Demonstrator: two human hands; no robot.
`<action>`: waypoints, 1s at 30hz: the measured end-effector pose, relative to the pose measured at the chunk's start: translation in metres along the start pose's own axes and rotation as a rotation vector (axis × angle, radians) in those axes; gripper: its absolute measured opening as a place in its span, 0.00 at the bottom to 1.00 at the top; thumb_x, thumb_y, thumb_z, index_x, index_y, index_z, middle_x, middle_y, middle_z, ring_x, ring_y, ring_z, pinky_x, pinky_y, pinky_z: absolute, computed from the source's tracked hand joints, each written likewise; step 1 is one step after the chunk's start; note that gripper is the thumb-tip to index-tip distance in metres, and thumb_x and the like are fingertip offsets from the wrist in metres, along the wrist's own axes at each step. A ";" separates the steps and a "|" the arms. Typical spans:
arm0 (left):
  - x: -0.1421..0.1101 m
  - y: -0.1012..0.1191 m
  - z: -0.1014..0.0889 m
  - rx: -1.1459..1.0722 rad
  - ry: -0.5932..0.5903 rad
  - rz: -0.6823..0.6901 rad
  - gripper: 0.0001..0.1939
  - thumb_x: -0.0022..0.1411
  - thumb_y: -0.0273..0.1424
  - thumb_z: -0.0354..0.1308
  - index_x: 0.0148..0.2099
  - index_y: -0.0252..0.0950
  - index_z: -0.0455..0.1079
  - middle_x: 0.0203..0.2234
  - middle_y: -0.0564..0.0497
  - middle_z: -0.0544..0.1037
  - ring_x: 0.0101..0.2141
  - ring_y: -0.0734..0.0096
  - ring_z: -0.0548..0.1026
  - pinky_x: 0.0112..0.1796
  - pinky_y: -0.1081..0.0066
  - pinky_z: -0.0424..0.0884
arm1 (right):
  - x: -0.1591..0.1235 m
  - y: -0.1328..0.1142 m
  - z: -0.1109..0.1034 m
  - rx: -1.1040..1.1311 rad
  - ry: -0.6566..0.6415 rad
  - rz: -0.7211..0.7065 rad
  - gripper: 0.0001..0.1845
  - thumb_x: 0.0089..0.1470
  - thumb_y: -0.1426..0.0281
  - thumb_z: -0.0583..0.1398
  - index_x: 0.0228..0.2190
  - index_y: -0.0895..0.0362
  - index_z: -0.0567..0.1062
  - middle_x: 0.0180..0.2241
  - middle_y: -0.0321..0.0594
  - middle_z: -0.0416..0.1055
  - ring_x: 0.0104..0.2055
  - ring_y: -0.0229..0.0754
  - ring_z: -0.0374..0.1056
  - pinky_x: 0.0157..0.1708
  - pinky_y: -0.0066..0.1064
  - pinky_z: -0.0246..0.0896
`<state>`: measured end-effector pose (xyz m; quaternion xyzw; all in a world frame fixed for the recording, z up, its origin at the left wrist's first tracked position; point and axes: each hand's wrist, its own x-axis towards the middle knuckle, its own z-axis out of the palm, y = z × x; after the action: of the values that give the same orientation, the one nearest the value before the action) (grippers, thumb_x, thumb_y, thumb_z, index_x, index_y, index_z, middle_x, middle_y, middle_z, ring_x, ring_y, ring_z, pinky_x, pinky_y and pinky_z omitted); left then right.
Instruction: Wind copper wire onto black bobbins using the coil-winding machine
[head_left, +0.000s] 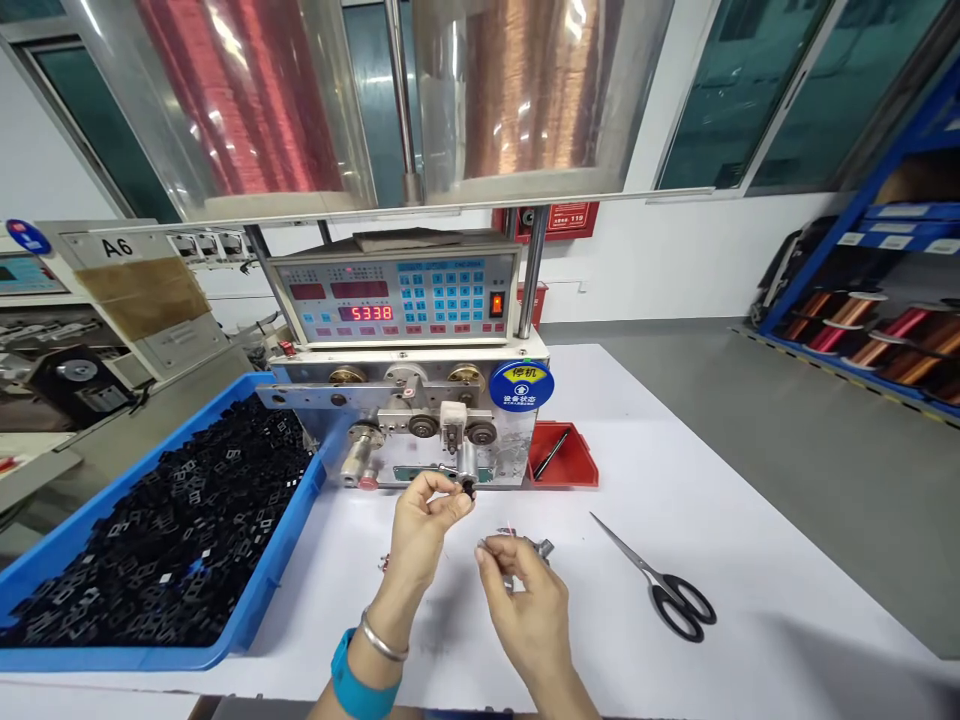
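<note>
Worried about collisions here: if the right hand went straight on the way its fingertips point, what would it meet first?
Probably the left hand, which pinches a small black part. The right hand points up and inward toward it, but depth is unclear, so it might pass just beside.

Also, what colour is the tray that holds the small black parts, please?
Blue; the tray shows best in the head view.
</note>
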<state>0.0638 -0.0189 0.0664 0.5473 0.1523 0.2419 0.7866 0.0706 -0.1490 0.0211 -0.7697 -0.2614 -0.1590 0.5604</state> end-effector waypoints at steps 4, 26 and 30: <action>0.007 -0.002 -0.002 -0.121 -0.069 -0.008 0.24 0.40 0.29 0.70 0.40 0.38 0.64 0.24 0.61 0.71 0.26 0.74 0.76 0.35 0.67 0.73 | 0.017 -0.022 0.007 0.031 0.167 -0.078 0.03 0.52 0.70 0.59 0.27 0.55 0.71 0.25 0.36 0.72 0.24 0.35 0.68 0.24 0.26 0.67; 0.013 -0.022 -0.005 -0.249 -0.140 -0.019 0.22 0.43 0.29 0.67 0.40 0.40 0.62 0.25 0.60 0.69 0.22 0.81 0.69 0.26 0.79 0.66 | 0.042 -0.039 0.024 -0.325 0.262 -0.254 0.15 0.55 0.70 0.58 0.19 0.54 0.63 0.16 0.32 0.64 0.18 0.33 0.61 0.20 0.25 0.56; 0.012 -0.023 -0.004 -0.227 -0.107 0.028 0.20 0.45 0.28 0.66 0.40 0.39 0.63 0.25 0.61 0.69 0.22 0.83 0.67 0.27 0.80 0.65 | 0.035 -0.035 0.021 -0.269 0.246 -0.245 0.10 0.55 0.69 0.58 0.23 0.55 0.66 0.20 0.33 0.69 0.20 0.33 0.65 0.23 0.24 0.59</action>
<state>0.0769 -0.0155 0.0436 0.4690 0.0742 0.2389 0.8470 0.0780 -0.1134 0.0606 -0.7747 -0.2589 -0.3521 0.4570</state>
